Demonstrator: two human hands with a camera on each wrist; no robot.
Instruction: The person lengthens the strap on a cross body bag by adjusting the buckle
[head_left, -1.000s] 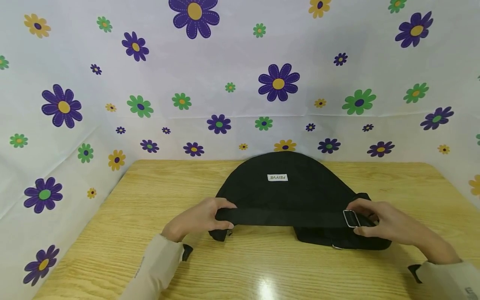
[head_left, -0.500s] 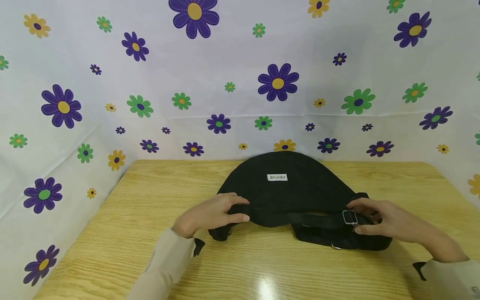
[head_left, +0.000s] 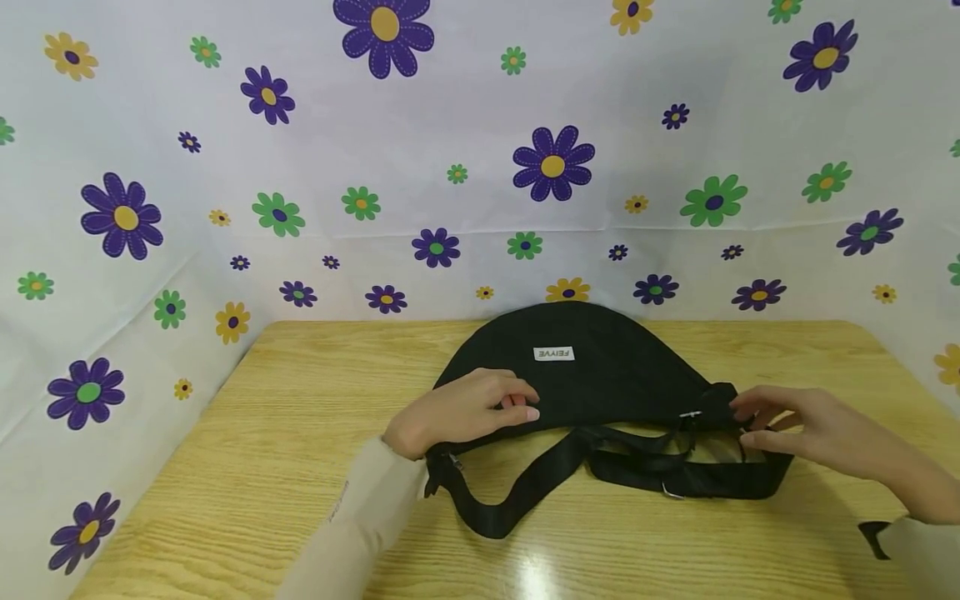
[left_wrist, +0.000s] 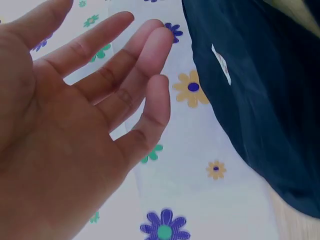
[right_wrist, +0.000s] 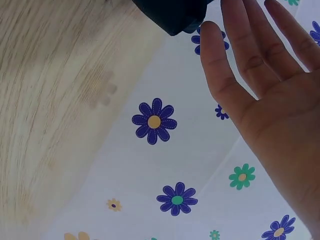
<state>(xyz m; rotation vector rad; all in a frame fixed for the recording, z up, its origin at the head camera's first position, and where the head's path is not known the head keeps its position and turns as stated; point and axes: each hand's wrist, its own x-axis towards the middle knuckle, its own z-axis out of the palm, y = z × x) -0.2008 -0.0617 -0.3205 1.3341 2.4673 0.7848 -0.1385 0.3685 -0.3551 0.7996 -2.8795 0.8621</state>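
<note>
A black crescent-shaped sling bag [head_left: 592, 375] with a small white label [head_left: 553, 353] lies flat on the wooden table, its curved side away from me. Its black strap [head_left: 498, 517] runs loosely in bends along the near side, with a metal buckle [head_left: 690, 414] toward the right. Over the bag's left part hovers my left hand [head_left: 461, 408], fingers loosely bent; the left wrist view shows nothing in its palm. My right hand [head_left: 817, 429] is beside the bag's right end, fingers relaxed and close to the strap. Whether its fingertips touch the strap, I cannot tell.
The wooden table [head_left: 322, 367] extends around the bag. Behind it and along the left hangs a white cloth [head_left: 420, 158] printed with purple, green and yellow flowers. A second metal ring [head_left: 672, 492] sits on the near strap loop.
The strap that both hands stretched across the bag has been let go and sags onto the table. My left hand has moved right and up; the right hand has shifted slightly right.
</note>
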